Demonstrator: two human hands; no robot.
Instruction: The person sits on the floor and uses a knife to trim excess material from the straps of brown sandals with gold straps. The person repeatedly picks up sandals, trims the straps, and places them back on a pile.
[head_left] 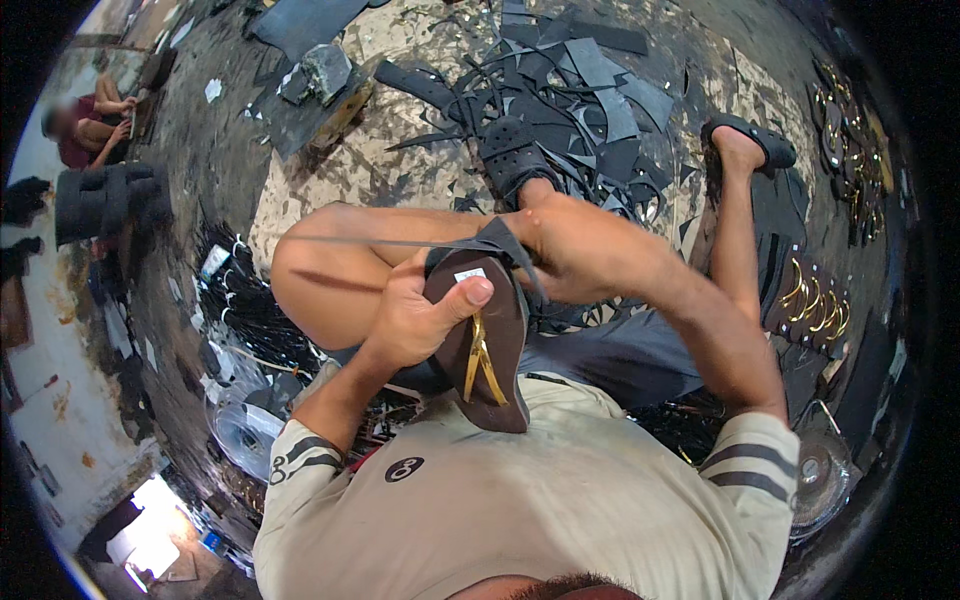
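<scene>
A brown flip-flop with gold straps and a small white label stands upright in front of my chest, toe end away from me. My left hand is closed on its left side, thumb pressed over the footbed near the straps. At the toe end my right hand is closed, its fingers partly hidden. Dark rubber strip folds over the toe edge beside those fingers and hangs down the flip-flop's right side. From there a long thin grey line runs left over my knee; I cannot tell whether it is blade or strip.
Black rubber offcuts are heaped ahead. Bundled black straps and a clear plastic roll lie left. Gold straps and a wire-guarded fan are at right. Another person sits far left.
</scene>
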